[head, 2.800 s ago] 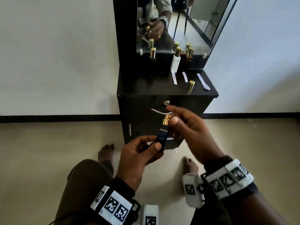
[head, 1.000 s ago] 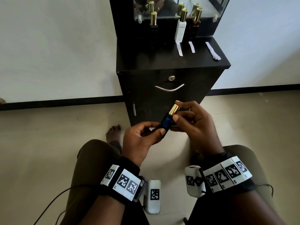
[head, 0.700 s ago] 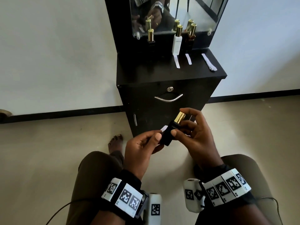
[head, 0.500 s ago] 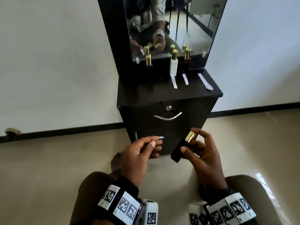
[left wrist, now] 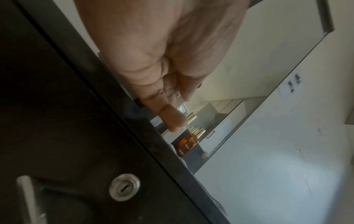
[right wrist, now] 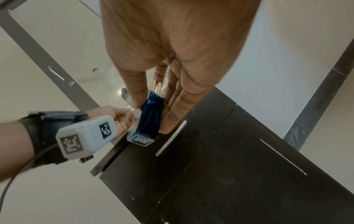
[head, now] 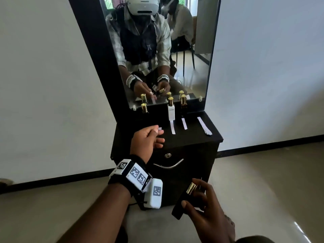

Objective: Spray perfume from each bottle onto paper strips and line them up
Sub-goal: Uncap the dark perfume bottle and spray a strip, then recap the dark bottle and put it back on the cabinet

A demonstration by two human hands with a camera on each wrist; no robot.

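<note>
Reaching hand: the left hand (head: 146, 140) is stretched out over the cabinet top (head: 192, 137), thumb and forefinger pinching a small white strip (head: 159, 128) whose end sticks out at 1 o'clock from the knuckles.
Left bottle: a gold-capped dark bottle (head: 144, 108) stands upright at the mirror's foot, at 12 o'clock from the left hand and well apart from it.
Mirror: the mirror (head: 189, 50) shows a person with a white headset, both banded wrists, and the doubled gold caps.
White bottle: the white bottle (head: 171, 111) stands upright near the middle of the back edge; a strip (head: 172, 127) lies at 6 o'clock from it, its far end just at the bottle's base.
Dark bottle: another gold-capped bottle (head: 183, 106) stands just at 3 o'clock of the white one, with its own strip (head: 184, 124) laid in front.
Spare strips: loose strips (head: 204, 125) lie slanted at the right end of the top, apart from the rest.
Drawer: a round lock (left wrist: 124, 189) and a curved handle (head: 168, 165) sit on the cabinet front.
Right hand: the right hand (head: 208, 213) is low, at 5 o'clock from the left, in front of the cabinet, fingers and thumb wrapped round a blue bottle (right wrist: 150, 118) with its gold cap (head: 190, 188) on, tilted toward 1 o'clock.
</note>
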